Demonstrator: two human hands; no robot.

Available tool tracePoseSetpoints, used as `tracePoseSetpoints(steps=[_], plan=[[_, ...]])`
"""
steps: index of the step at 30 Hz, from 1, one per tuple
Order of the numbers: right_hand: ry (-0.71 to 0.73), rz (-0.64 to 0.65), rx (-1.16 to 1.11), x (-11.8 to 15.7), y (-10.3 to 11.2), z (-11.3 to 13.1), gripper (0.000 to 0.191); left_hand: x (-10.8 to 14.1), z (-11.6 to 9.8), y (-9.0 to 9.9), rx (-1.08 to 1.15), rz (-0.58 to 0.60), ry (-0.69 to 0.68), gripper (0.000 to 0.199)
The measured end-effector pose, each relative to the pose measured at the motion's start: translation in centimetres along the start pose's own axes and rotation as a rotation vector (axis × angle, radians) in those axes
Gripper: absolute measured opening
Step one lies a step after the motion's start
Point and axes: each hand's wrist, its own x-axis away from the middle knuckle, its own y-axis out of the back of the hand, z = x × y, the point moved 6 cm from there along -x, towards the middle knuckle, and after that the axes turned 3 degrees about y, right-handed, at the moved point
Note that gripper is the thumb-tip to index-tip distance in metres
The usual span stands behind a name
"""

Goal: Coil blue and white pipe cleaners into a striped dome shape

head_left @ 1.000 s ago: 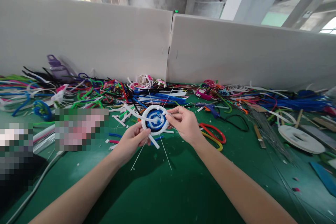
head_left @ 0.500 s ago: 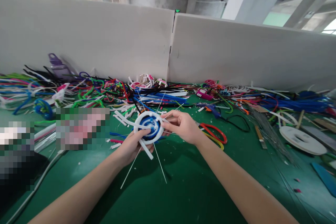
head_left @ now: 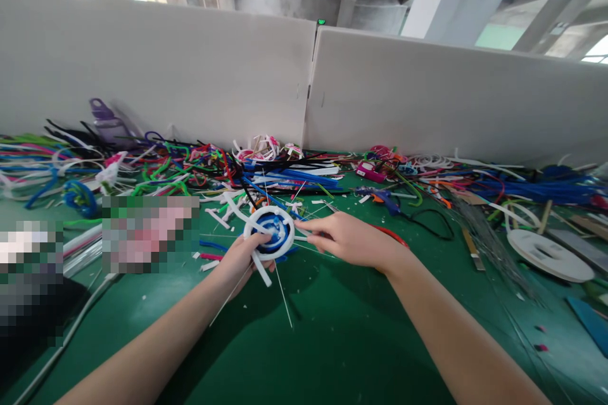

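Observation:
My left hand (head_left: 247, 254) grips a round piece (head_left: 270, 211) from its left side, thumb across the middle. The piece has a white outer ring, blue coils inside and white bits at its centre. Thin pale rods stick out from it in several directions. A white strip (head_left: 263, 269) crosses its left side and hangs below the ring. Just right of the ring, my right hand (head_left: 327, 235) pinches a short white strip end (head_left: 301, 238) between its fingers; its index finger points at the ring's edge.
Colourful strips (head_left: 289, 172) lie heaped along the grey partition (head_left: 403, 88). At the right are a blue-and-orange glue gun (head_left: 387, 200), its black cord, a white spool (head_left: 548, 255) and a blue flat piece (head_left: 588, 323). A purple bottle (head_left: 108, 126) stands back left. A white cable (head_left: 71, 335) runs front left.
My right hand has shifted slightly right and down, turning flatter, and now covers much of the red and yellow loops. The round piece has tilted and its rods have turned a little.

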Motion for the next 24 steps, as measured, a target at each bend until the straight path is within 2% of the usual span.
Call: tracePoseSetpoints(steps=[4,7,10,15,20,24], plan=[[-0.028,-0.043,0.281,-0.2,-0.3,0.8,0.023,-0.3,0.6,0.3,-0.096,-0.029,-0.015,0.01],[-0.079,-0.014,0.527,-0.5,-1.2,1.5,0.02,-0.2,0.8,0.1,-0.141,-0.038,-0.053,0.012],[-0.127,-0.028,0.636,-0.9,-2.2,2.0,0.014,0.1,0.7,-0.2,-0.148,-0.063,-0.104,0.014],[-0.156,-0.116,0.581,-1.2,-3.5,2.1,0.017,0.2,0.4,0.1,-0.117,-0.149,-0.165,0.017],[-0.073,-0.222,0.346,-1.3,-3.7,2.3,0.023,0.1,0.1,0.8,0.132,-0.248,-0.148,0.018],[-0.088,-0.346,0.162,-1.2,-3.6,1.8,0.022,0.2,-0.2,0.3,0.271,-0.201,-0.11,0.016]])
